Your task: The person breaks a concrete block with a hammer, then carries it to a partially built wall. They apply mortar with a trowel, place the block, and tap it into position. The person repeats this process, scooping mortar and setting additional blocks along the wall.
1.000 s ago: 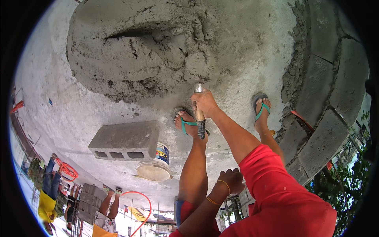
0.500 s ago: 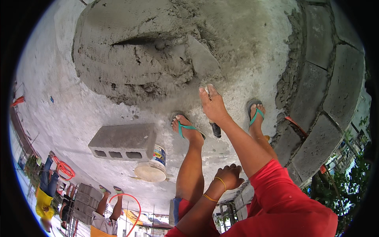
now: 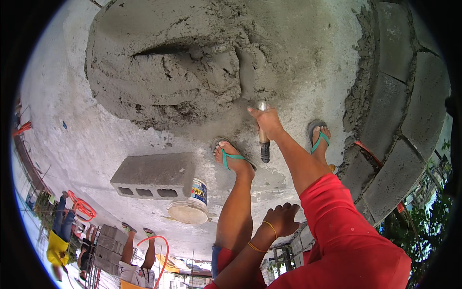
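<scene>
My right hand [image 3: 268, 123] grips the handle [image 3: 264, 150] of a trowel at the near edge of a broad, cracked heap of wet grey mortar [image 3: 159, 82]; the blade is hard to make out against the grey. My left hand [image 3: 280, 219], with thin yellow bands at the wrist, hangs lower down near my legs, empty, its fingers loosely bent and apart. My feet, in flip-flops with teal straps [image 3: 231, 156], stand on the pale concrete either side of the handle.
A hollow concrete block [image 3: 151, 171] lies left of my feet beside a white bucket [image 3: 187, 212]. Grey blocks [image 3: 392, 111] bedded in mortar curve along the right. Coiled orange hose [image 3: 83, 209], stacked blocks [image 3: 106, 250] and other people [image 3: 57, 248] show at the lower left.
The trowel blade, plainly visible half a second ago, now hardly shows in the mortar, where a narrow groove appears. My right hand has shifted slightly right; the left stays low.
</scene>
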Available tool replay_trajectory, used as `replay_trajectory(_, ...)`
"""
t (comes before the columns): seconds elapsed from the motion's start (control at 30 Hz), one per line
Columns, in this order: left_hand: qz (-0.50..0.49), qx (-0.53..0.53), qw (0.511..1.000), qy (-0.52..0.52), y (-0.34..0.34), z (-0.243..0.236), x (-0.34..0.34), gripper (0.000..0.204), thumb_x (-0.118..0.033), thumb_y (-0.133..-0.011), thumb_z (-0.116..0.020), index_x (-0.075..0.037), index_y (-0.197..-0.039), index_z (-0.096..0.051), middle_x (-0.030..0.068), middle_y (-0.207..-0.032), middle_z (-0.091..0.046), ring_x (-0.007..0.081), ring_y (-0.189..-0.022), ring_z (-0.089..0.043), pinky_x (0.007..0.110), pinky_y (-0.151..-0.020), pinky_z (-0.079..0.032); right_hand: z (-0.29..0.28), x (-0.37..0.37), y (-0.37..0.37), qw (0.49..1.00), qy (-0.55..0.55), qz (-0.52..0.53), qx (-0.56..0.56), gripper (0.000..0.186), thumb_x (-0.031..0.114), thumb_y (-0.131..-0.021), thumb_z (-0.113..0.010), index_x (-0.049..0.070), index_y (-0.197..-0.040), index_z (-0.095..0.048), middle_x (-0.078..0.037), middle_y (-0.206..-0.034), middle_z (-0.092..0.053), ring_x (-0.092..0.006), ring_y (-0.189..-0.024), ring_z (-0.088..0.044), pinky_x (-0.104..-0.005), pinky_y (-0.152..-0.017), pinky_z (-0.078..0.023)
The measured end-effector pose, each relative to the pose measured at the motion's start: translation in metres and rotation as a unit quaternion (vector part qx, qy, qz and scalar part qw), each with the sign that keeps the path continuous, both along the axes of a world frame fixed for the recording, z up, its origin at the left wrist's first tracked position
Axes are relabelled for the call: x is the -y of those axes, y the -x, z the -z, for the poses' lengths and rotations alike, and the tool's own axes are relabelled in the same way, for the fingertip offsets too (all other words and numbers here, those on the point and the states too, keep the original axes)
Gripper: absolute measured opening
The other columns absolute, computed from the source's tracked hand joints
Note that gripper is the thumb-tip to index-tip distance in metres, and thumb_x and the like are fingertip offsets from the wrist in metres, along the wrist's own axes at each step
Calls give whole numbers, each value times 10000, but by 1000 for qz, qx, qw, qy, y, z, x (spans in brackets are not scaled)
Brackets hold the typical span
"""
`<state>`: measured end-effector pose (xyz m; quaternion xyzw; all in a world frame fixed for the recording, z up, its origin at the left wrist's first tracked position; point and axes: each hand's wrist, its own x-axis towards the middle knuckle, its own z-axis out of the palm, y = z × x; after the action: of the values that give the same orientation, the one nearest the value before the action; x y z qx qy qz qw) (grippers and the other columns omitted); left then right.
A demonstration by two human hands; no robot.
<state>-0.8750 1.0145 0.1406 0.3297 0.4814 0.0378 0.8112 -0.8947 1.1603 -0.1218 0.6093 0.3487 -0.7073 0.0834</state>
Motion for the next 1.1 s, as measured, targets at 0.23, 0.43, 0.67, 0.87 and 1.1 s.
replay_trajectory(0.23,-11,-60,998,-5,9,3,-3,712,-419,-903,-710,-118,-1501,-465,185,-1459,-533,403,-1319,-541,542,-1066,-448,-68,-47,45,998,-7,-48,-35,266,128,-859,-755,11,-969,-543,-57,-626,-548,-178,-455,-519,-359,-426,-456)
replay_trajectory(0.43,-93,-126,987,35,7,-31,16,664,-384,-936,-679,-90,-1496,-475,211,-1481,-518,426,-1355,-503,484,-1129,-424,-190,-87,23,990,-7,-134,-41,302,149,-845,-774,15,-969,-534,-43,-662,-562,-152,-489,-540,-336,-435,-458)
replay_trajectory(0.67,-289,-232,923,-108,101,-192,46,575,-328,-927,-700,-18,-1395,-573,257,-1352,-622,412,-1241,-607,435,-1048,-493,-434,-140,25,969,-111,-206,-75,340,194,-843,-822,31,-963,-547,-24,-638,-556,-130,-491,-531,-316,-448,-445)
replay_trajectory(0.87,-148,-419,893,-70,251,-289,47,560,-369,-871,-732,-17,-1301,-658,267,-1309,-646,413,-1206,-624,463,-1044,-492,-599,-205,4,962,-128,-236,-47,330,223,-829,-797,-3,-939,-583,-38,-565,-536,-157,-451,-549,-338,-404,-439)
replay_trajectory(1.1,-324,-465,823,-31,312,-339,-63,515,-337,-878,-722,24,-1244,-685,259,-1183,-714,365,-1122,-688,423,-990,-526,-692,-357,-30,906,-214,-345,-116,290,251,-882,-729,-14,-902,-614,-77,-568,-571,-213,-493,-610,-375,-453,-492)
